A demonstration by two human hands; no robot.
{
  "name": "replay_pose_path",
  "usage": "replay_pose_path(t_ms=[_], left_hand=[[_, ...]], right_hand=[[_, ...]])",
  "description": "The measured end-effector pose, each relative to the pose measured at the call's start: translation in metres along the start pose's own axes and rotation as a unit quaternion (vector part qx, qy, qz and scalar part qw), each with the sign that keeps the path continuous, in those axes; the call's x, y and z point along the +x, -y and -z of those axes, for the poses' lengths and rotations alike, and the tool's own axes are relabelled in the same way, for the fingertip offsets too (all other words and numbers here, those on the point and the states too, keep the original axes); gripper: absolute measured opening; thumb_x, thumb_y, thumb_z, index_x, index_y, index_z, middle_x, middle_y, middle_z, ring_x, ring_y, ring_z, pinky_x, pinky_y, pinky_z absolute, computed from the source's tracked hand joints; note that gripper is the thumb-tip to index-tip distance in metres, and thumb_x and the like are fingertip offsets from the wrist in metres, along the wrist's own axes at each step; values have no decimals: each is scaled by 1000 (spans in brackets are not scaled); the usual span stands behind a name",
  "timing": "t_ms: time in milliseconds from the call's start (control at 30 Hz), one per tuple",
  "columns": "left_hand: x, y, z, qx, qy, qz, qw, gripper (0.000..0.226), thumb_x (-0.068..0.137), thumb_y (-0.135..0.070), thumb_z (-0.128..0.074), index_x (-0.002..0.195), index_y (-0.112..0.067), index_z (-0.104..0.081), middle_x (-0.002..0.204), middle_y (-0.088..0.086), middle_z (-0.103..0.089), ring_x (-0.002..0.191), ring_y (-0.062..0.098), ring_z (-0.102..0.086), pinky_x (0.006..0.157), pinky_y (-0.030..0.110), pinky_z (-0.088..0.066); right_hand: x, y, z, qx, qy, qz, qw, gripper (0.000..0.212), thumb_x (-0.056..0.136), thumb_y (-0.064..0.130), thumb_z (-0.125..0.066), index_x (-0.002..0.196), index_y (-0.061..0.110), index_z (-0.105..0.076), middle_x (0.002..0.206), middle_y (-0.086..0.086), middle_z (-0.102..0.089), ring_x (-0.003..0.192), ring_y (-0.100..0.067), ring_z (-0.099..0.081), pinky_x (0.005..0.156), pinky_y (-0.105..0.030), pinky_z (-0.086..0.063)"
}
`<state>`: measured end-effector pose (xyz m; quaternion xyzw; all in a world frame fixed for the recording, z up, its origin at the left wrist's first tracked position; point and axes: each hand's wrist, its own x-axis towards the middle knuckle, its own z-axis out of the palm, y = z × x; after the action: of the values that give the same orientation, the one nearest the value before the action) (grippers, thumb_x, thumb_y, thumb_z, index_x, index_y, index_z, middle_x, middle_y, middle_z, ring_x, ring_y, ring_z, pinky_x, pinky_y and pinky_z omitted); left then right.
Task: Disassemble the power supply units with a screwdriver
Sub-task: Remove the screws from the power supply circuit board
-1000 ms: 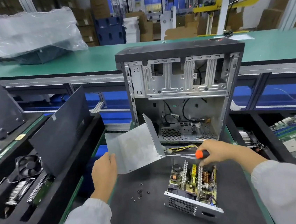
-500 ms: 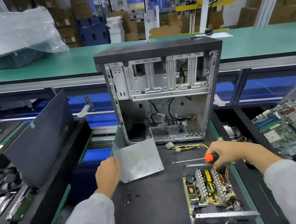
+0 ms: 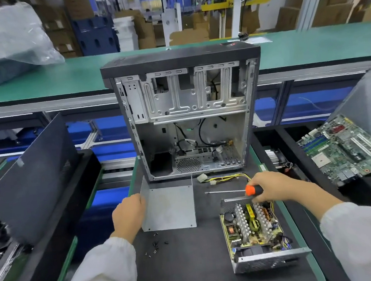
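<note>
The right hand (image 3: 269,187) is clenched around the orange-and-black handle of a screwdriver (image 3: 233,191). The shaft lies level and points left, tip in the air above the mat (image 3: 193,265), so the tool looks parked in the fist rather than at work. The same hand's fingertips reach down to the far edge of the opened power supply (image 3: 253,227), probably to steady it.

The left hand (image 3: 129,211) grasps the left edge of the cover (image 3: 169,207), a bent grey metal sheet lying on the mat just left of the power supply, apart from it. Judging by this, the cover is already off and is being set aside to clear the work area.

The power supply sits in its tray on the mat at front right, circuit board, heat sinks and fan exposed. Yellow and black cables (image 3: 227,178) trail from it toward an empty case (image 3: 186,117) standing upright behind. Loose screws (image 3: 155,246) lie together on the mat near the left wrist, kept in one spot, likely so none get lost.
</note>
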<state>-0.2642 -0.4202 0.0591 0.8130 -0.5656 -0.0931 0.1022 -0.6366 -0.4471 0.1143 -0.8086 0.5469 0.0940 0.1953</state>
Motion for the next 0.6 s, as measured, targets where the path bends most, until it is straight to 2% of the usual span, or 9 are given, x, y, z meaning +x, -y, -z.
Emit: replay_pose_path(t_ms=[133, 233, 300, 367, 433, 533, 600], left_hand=[[5, 2, -1, -31, -2, 7, 999, 33, 98, -14, -34, 65, -9, -38, 75, 10, -56, 65, 30, -49, 59, 32, -39], [8, 1, 4, -57, 4, 2, 998, 35, 100, -19, -36, 67, -8, -41, 80, 13, -58, 72, 34, -53, 66, 36, -44], [9, -1, 5, -89, 9, 5, 996, 37, 102, -25, -36, 73, -4, -47, 88, 18, -59, 78, 37, -55, 72, 40, -46], [10, -6, 5, -113, 15, 16, 993, 38, 102, -31, -37, 91, 2, -54, 99, 23, -58, 88, 41, -55, 76, 43, -44], [8, -16, 8, -89, -29, 9, 996, 41, 101, -35, -44, 109, 5, -49, 108, 26, -54, 94, 45, -57, 74, 45, -43], [-7, -41, 18, -48, -111, -59, 991, 40, 94, -32, -58, 112, 2, -47, 106, 20, -48, 86, 41, -58, 57, 41, -39], [-20, -65, 22, -84, -131, -127, 979, 33, 92, -29, -61, 111, -6, -50, 106, 13, -47, 81, 34, -57, 56, 36, -37]], right_hand=[[-17, 17, -2, 61, -94, -19, 994, 21, 84, 48, -66, 91, 29, -68, 84, 5, -67, 78, -13, -61, 71, -32, -51], [-34, 33, -2, 50, -168, -56, 983, 25, 83, 60, -59, 75, 37, -53, 63, 13, -53, 59, -4, -50, 54, -25, -39], [-46, 41, -1, 69, -190, -76, 976, 27, 84, 62, -55, 73, 40, -46, 63, 14, -49, 61, -6, -49, 51, -22, -32], [-59, 45, -1, 96, -177, -86, 976, 28, 86, 62, -52, 74, 39, -44, 66, 10, -51, 61, -4, -48, 51, -24, -31], [-68, 46, 1, 129, -130, -90, 979, 26, 89, 59, -50, 83, 34, -47, 69, 6, -55, 58, -5, -48, 53, -28, -36], [-77, 48, 2, 192, -50, -101, 975, 24, 96, 44, -47, 106, 24, -40, 70, 0, -58, 57, -14, -54, 61, -33, -46], [-81, 47, -1, 220, -44, -92, 970, 19, 98, 35, -45, 110, 23, -37, 67, 0, -58, 54, -13, -56, 64, -38, -52]])
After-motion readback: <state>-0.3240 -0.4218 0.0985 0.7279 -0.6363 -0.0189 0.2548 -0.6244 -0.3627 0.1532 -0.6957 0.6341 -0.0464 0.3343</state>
